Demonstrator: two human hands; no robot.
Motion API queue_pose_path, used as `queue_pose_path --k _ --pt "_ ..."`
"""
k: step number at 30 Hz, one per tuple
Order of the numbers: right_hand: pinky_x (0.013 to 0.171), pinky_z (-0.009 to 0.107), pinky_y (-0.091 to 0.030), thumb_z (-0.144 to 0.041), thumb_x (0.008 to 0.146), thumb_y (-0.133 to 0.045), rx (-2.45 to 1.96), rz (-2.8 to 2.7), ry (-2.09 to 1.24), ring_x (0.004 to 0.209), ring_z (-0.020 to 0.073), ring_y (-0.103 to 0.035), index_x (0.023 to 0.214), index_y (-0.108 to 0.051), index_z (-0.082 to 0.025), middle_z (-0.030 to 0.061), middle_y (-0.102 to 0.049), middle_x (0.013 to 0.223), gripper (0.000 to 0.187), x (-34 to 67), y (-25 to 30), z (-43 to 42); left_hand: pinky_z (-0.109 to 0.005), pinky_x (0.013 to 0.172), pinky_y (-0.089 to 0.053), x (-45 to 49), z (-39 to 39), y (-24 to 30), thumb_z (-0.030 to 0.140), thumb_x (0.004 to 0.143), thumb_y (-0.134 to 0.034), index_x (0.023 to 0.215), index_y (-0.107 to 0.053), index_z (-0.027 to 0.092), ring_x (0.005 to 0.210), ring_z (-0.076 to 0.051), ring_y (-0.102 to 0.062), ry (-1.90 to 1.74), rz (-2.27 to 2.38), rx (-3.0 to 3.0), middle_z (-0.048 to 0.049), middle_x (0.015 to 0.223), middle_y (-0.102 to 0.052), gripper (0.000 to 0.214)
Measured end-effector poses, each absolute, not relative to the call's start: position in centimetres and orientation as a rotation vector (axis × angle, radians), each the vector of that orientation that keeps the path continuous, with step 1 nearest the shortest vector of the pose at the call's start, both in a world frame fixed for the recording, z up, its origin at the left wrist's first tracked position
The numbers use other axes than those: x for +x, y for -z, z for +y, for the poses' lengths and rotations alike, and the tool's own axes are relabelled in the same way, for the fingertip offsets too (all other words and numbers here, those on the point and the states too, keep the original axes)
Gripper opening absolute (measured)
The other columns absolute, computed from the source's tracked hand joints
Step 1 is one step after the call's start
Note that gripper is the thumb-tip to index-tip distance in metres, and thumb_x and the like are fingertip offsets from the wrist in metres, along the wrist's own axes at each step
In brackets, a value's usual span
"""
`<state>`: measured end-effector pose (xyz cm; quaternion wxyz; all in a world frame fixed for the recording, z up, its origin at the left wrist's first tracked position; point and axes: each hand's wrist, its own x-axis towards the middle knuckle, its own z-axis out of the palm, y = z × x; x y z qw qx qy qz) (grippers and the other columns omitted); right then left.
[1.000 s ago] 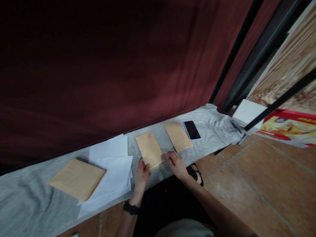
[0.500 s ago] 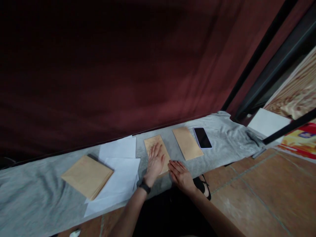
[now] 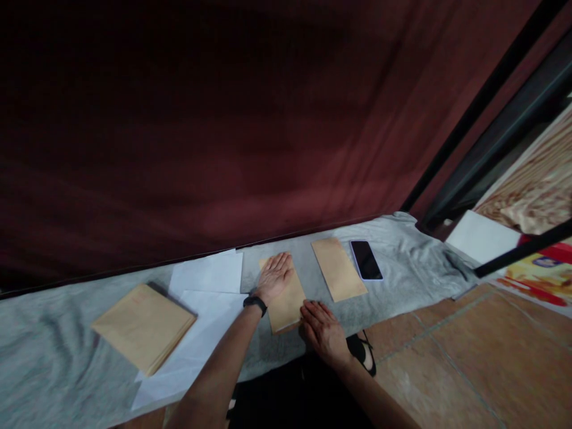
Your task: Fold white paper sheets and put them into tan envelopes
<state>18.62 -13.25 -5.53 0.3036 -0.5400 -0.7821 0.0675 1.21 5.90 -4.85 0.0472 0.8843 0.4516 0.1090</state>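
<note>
My left hand lies flat with fingers stretched out on the far half of a brown envelope that rests on a grey cloth. A black band circles that wrist. Flat and open, my right hand presses the envelope's near right corner. A second brown envelope lies just to the right, and a black phone sits beside it.
A stack of brown envelopes rests on white paper sheets at the left. A dark red curtain hangs behind the cloth. Tiled floor spreads to the right, with a white sheet and a colourful printed sheet beyond.
My left hand slid from the envelope's near edge up over its far half and flattened. My right hand stayed at the near right corner. The view shifted slightly.
</note>
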Motion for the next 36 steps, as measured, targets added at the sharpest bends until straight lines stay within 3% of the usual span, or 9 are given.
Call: queue_pose_path --k 22,36 --pt "0.116 0.049 -0.042 -0.017 0.095 -0.051 -1.425 -2.037 -0.180 0.128 0.0247 -0.058 0.135 -0.062 -0.022 0.0100 -0.062 0.138 0.042 18.6 5.3 -13.4 -0.042 0.126 -0.019 0.3 -4.4 4.2 0.031 0.102 -0.030 0.154 -0.034 0.019 0.150 -0.016 -0.027 -0.318 1.061 2.666 -0.0070 0.161 -0.035 0.053" --pt "0.117 0.048 -0.038 -0.021 0.099 -0.045 -1.440 -2.077 -0.205 0.134 0.0242 -0.053 0.139 -0.058 -0.019 0.0094 -0.057 0.144 0.043 18.8 5.4 -13.7 -0.046 0.125 -0.023 -0.8 -11.5 3.2 0.044 0.100 -0.043 0.154 -0.034 0.021 0.150 -0.023 -0.028 -0.402 1.058 2.521 -0.0091 0.161 -0.035 0.060"
